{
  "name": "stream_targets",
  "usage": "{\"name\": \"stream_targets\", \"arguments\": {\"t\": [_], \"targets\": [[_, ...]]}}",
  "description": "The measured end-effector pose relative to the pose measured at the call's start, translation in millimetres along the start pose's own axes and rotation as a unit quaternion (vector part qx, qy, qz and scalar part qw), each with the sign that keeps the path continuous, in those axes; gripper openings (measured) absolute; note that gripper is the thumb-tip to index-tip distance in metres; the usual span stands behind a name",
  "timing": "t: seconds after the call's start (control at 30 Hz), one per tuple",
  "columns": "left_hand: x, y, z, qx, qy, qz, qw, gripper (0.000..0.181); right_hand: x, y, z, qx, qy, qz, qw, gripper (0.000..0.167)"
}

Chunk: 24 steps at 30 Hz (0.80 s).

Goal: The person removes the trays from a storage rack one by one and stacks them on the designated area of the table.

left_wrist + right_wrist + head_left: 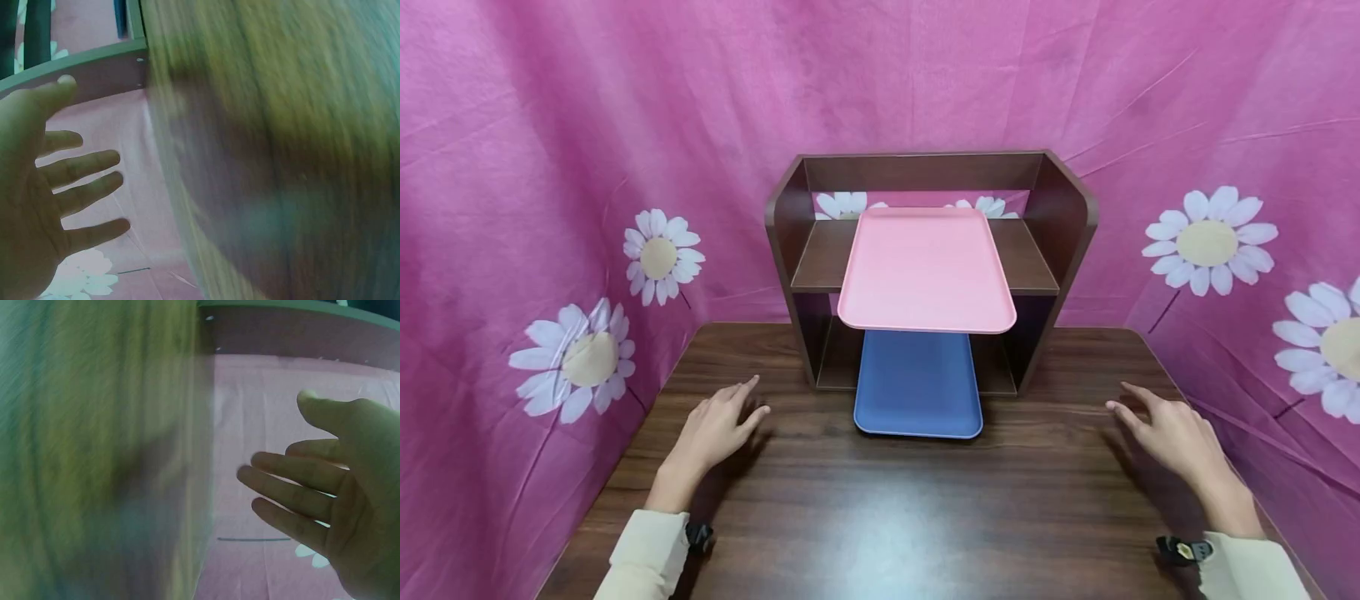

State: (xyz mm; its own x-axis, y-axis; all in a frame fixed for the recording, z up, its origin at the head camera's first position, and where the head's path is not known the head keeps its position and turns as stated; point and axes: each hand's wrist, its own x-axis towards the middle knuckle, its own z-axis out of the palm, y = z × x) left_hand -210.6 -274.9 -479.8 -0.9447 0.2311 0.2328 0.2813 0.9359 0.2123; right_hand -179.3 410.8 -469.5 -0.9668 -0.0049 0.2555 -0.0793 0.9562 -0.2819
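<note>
Between and beyond the left hand (713, 425) and right hand (1180, 437), both relaxed and empty, a pink tray (928, 271) and lower blue tray (917, 387) jut from the brown two-tier shelf (1070, 200) presumably supporting them.

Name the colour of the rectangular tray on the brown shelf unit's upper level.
The upper rectangular tray is light pink, clearest in the head view.

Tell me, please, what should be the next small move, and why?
Probably bring the left hand and right hand inward toward the pink tray. Both hands are empty and wide apart in front of the shelf, and this tray juts out above the blue tray, so its side edges seem easy to grip.
</note>
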Motion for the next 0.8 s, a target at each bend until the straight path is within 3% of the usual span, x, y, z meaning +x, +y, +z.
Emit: {"name": "stream_targets", "arguments": {"t": [0.2, 0.5, 0.63, 0.8], "targets": [[-1.5, 15.0, -4.5, -0.023, 0.027, 0.010, 0.9993, 0.042, 5.5, -15.0, -4.6, 0.012, 0.070, -0.028, 0.9971, 0.033], [-2.0, 39.8, -1.7, -0.079, 0.050, -0.007, 0.9956, 0.027, 16.4, -41.3, -12.1, 0.028, 0.139, -0.063, 0.9879, 0.015], [-1.1, 51.6, -3.7, -0.121, 0.058, -0.034, 0.9904, 0.019, 21.6, -53.2, -15.4, 0.037, 0.162, -0.083, 0.9826, 0.011], [1.7, 65.9, -6.1, -0.191, 0.066, -0.061, 0.9774, 0.013, 28.4, -63.9, -22.1, 0.050, 0.196, -0.103, 0.9739, 0.009]]}}
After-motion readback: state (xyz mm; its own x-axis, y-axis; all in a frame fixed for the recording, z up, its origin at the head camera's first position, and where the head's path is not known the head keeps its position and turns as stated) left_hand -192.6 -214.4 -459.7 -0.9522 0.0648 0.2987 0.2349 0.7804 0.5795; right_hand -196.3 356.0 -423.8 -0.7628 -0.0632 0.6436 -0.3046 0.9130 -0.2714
